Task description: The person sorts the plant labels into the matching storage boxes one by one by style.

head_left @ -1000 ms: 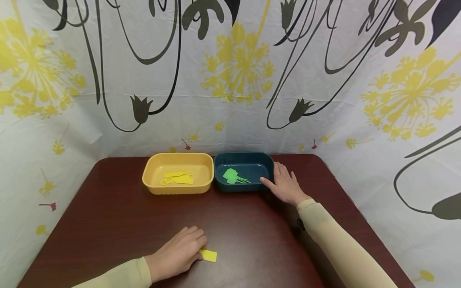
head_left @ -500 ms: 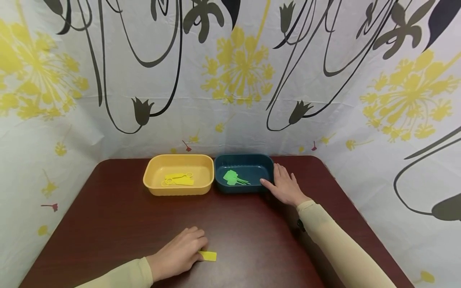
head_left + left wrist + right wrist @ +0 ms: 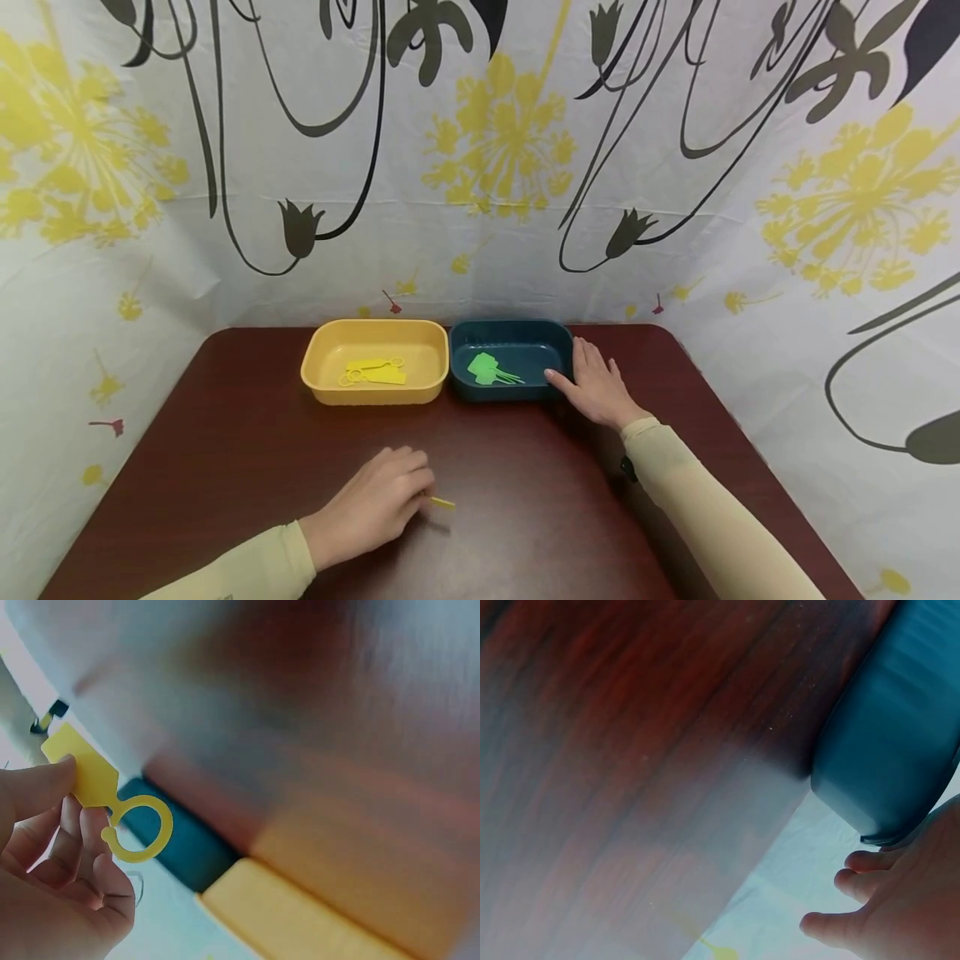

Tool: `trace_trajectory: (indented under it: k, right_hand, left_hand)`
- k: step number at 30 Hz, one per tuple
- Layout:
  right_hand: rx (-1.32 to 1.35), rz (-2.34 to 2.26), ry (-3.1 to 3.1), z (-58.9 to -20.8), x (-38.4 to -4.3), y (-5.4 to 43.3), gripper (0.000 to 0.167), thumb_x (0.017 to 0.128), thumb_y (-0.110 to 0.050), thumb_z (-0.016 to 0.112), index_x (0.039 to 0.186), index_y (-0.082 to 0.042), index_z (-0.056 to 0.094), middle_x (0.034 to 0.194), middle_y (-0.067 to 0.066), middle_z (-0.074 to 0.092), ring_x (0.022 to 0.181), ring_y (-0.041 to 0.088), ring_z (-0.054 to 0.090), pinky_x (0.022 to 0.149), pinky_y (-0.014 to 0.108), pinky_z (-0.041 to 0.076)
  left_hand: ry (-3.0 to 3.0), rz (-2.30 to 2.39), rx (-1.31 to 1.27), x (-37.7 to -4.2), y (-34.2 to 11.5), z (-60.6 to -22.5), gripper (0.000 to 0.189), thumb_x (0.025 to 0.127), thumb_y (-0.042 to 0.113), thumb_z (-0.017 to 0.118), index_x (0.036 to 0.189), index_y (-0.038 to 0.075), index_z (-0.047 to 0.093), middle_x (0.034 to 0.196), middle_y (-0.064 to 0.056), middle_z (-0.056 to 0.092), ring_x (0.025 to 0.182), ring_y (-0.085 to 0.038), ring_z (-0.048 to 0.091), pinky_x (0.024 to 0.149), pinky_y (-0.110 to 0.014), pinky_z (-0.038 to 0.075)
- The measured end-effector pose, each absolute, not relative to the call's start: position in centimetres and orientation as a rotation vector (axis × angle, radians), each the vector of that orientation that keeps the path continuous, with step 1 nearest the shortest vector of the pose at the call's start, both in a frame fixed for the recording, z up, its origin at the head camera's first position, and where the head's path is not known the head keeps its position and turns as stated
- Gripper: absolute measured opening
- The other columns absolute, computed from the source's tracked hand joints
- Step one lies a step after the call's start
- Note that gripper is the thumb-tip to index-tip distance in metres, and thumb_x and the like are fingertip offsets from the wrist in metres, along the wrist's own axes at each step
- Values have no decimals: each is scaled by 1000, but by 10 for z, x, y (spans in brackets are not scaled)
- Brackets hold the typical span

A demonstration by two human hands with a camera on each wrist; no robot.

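Observation:
My left hand pinches a yellow ring tag between thumb and fingers, low over the table's near part. In the left wrist view the tag has a flat pointed body and an open ring; in the head view only a thin edge shows. My right hand lies against the right end of the dark blue bin, fingers straight along its outside and thumb on the near rim. Inside that bin lie several green tags with thin stems. The yellow bin holds yellow ring tags.
Both bins stand side by side at the back of the dark red-brown table. Behind and beside the table hangs a white patterned cloth. A dark band shows at my right wrist.
My left hand has risen slightly, and the yellow tag has tilted from its flat face to its edge, off the table. The right hand stays on the blue bin.

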State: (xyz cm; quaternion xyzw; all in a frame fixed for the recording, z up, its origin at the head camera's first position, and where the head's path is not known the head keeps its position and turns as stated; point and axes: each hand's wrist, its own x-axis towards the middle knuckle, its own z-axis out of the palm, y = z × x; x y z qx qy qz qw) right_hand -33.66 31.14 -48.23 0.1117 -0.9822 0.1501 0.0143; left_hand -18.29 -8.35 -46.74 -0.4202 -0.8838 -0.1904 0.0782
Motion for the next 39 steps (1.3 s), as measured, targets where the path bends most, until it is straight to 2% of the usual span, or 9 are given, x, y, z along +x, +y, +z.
trace_trajectory:
  k: [6,12,18,26,31,39]
  right_hand:
    - [344,482,-3055,-484,-334,311,105,94,-78,33,161,-1,5,166,19,8,152,37,7,114,68,6]
    - [346,476,-3061,-485,-334,310,105,94,-78,33,161,-2,4,166,19,8,152,37,7,114,69,6]
    - [338,474,-3055,-486,-335,311,106,94,-79,31,161,-2,5,167,17,7,153,35,6,114,68,5]
    - [354,475,-3044,-487,-336,311,105,94,-78,32,161,-2,5,166,19,8,152,37,7,114,68,5]
    - [349,468,-3043,-486,-335,311,106,94,-79,31,161,-1,7,166,19,9,152,37,8,114,69,6]
    - [341,460,-3055,-486,-336,311,106,94,-79,30,160,-1,5,166,19,8,153,36,6,114,68,4]
  left_hand:
    - [-2565,-584,-1144,-199,-86,-446,14,85,18,84,90,24,71,83,15,52,77,-5,46,68,-25,42]
    - [-2437,-652,-1068,-215,-88,-425,18,81,12,86,88,21,72,83,11,56,77,-8,50,73,-30,46]
    - [-2423,-700,-966,-233,-92,-414,17,80,12,87,89,17,73,83,9,58,77,-10,50,72,-31,48]
    - [-2432,-684,-815,-272,-98,-413,14,81,9,85,88,13,75,83,4,61,78,-16,55,75,-35,48]
    - [-2464,-676,-746,-295,-104,-415,10,83,8,83,88,11,75,84,1,62,75,-18,55,72,-36,48]
    - [-2543,-617,-654,-324,-116,-422,7,86,8,80,91,10,76,87,0,64,78,-21,58,71,-38,50]
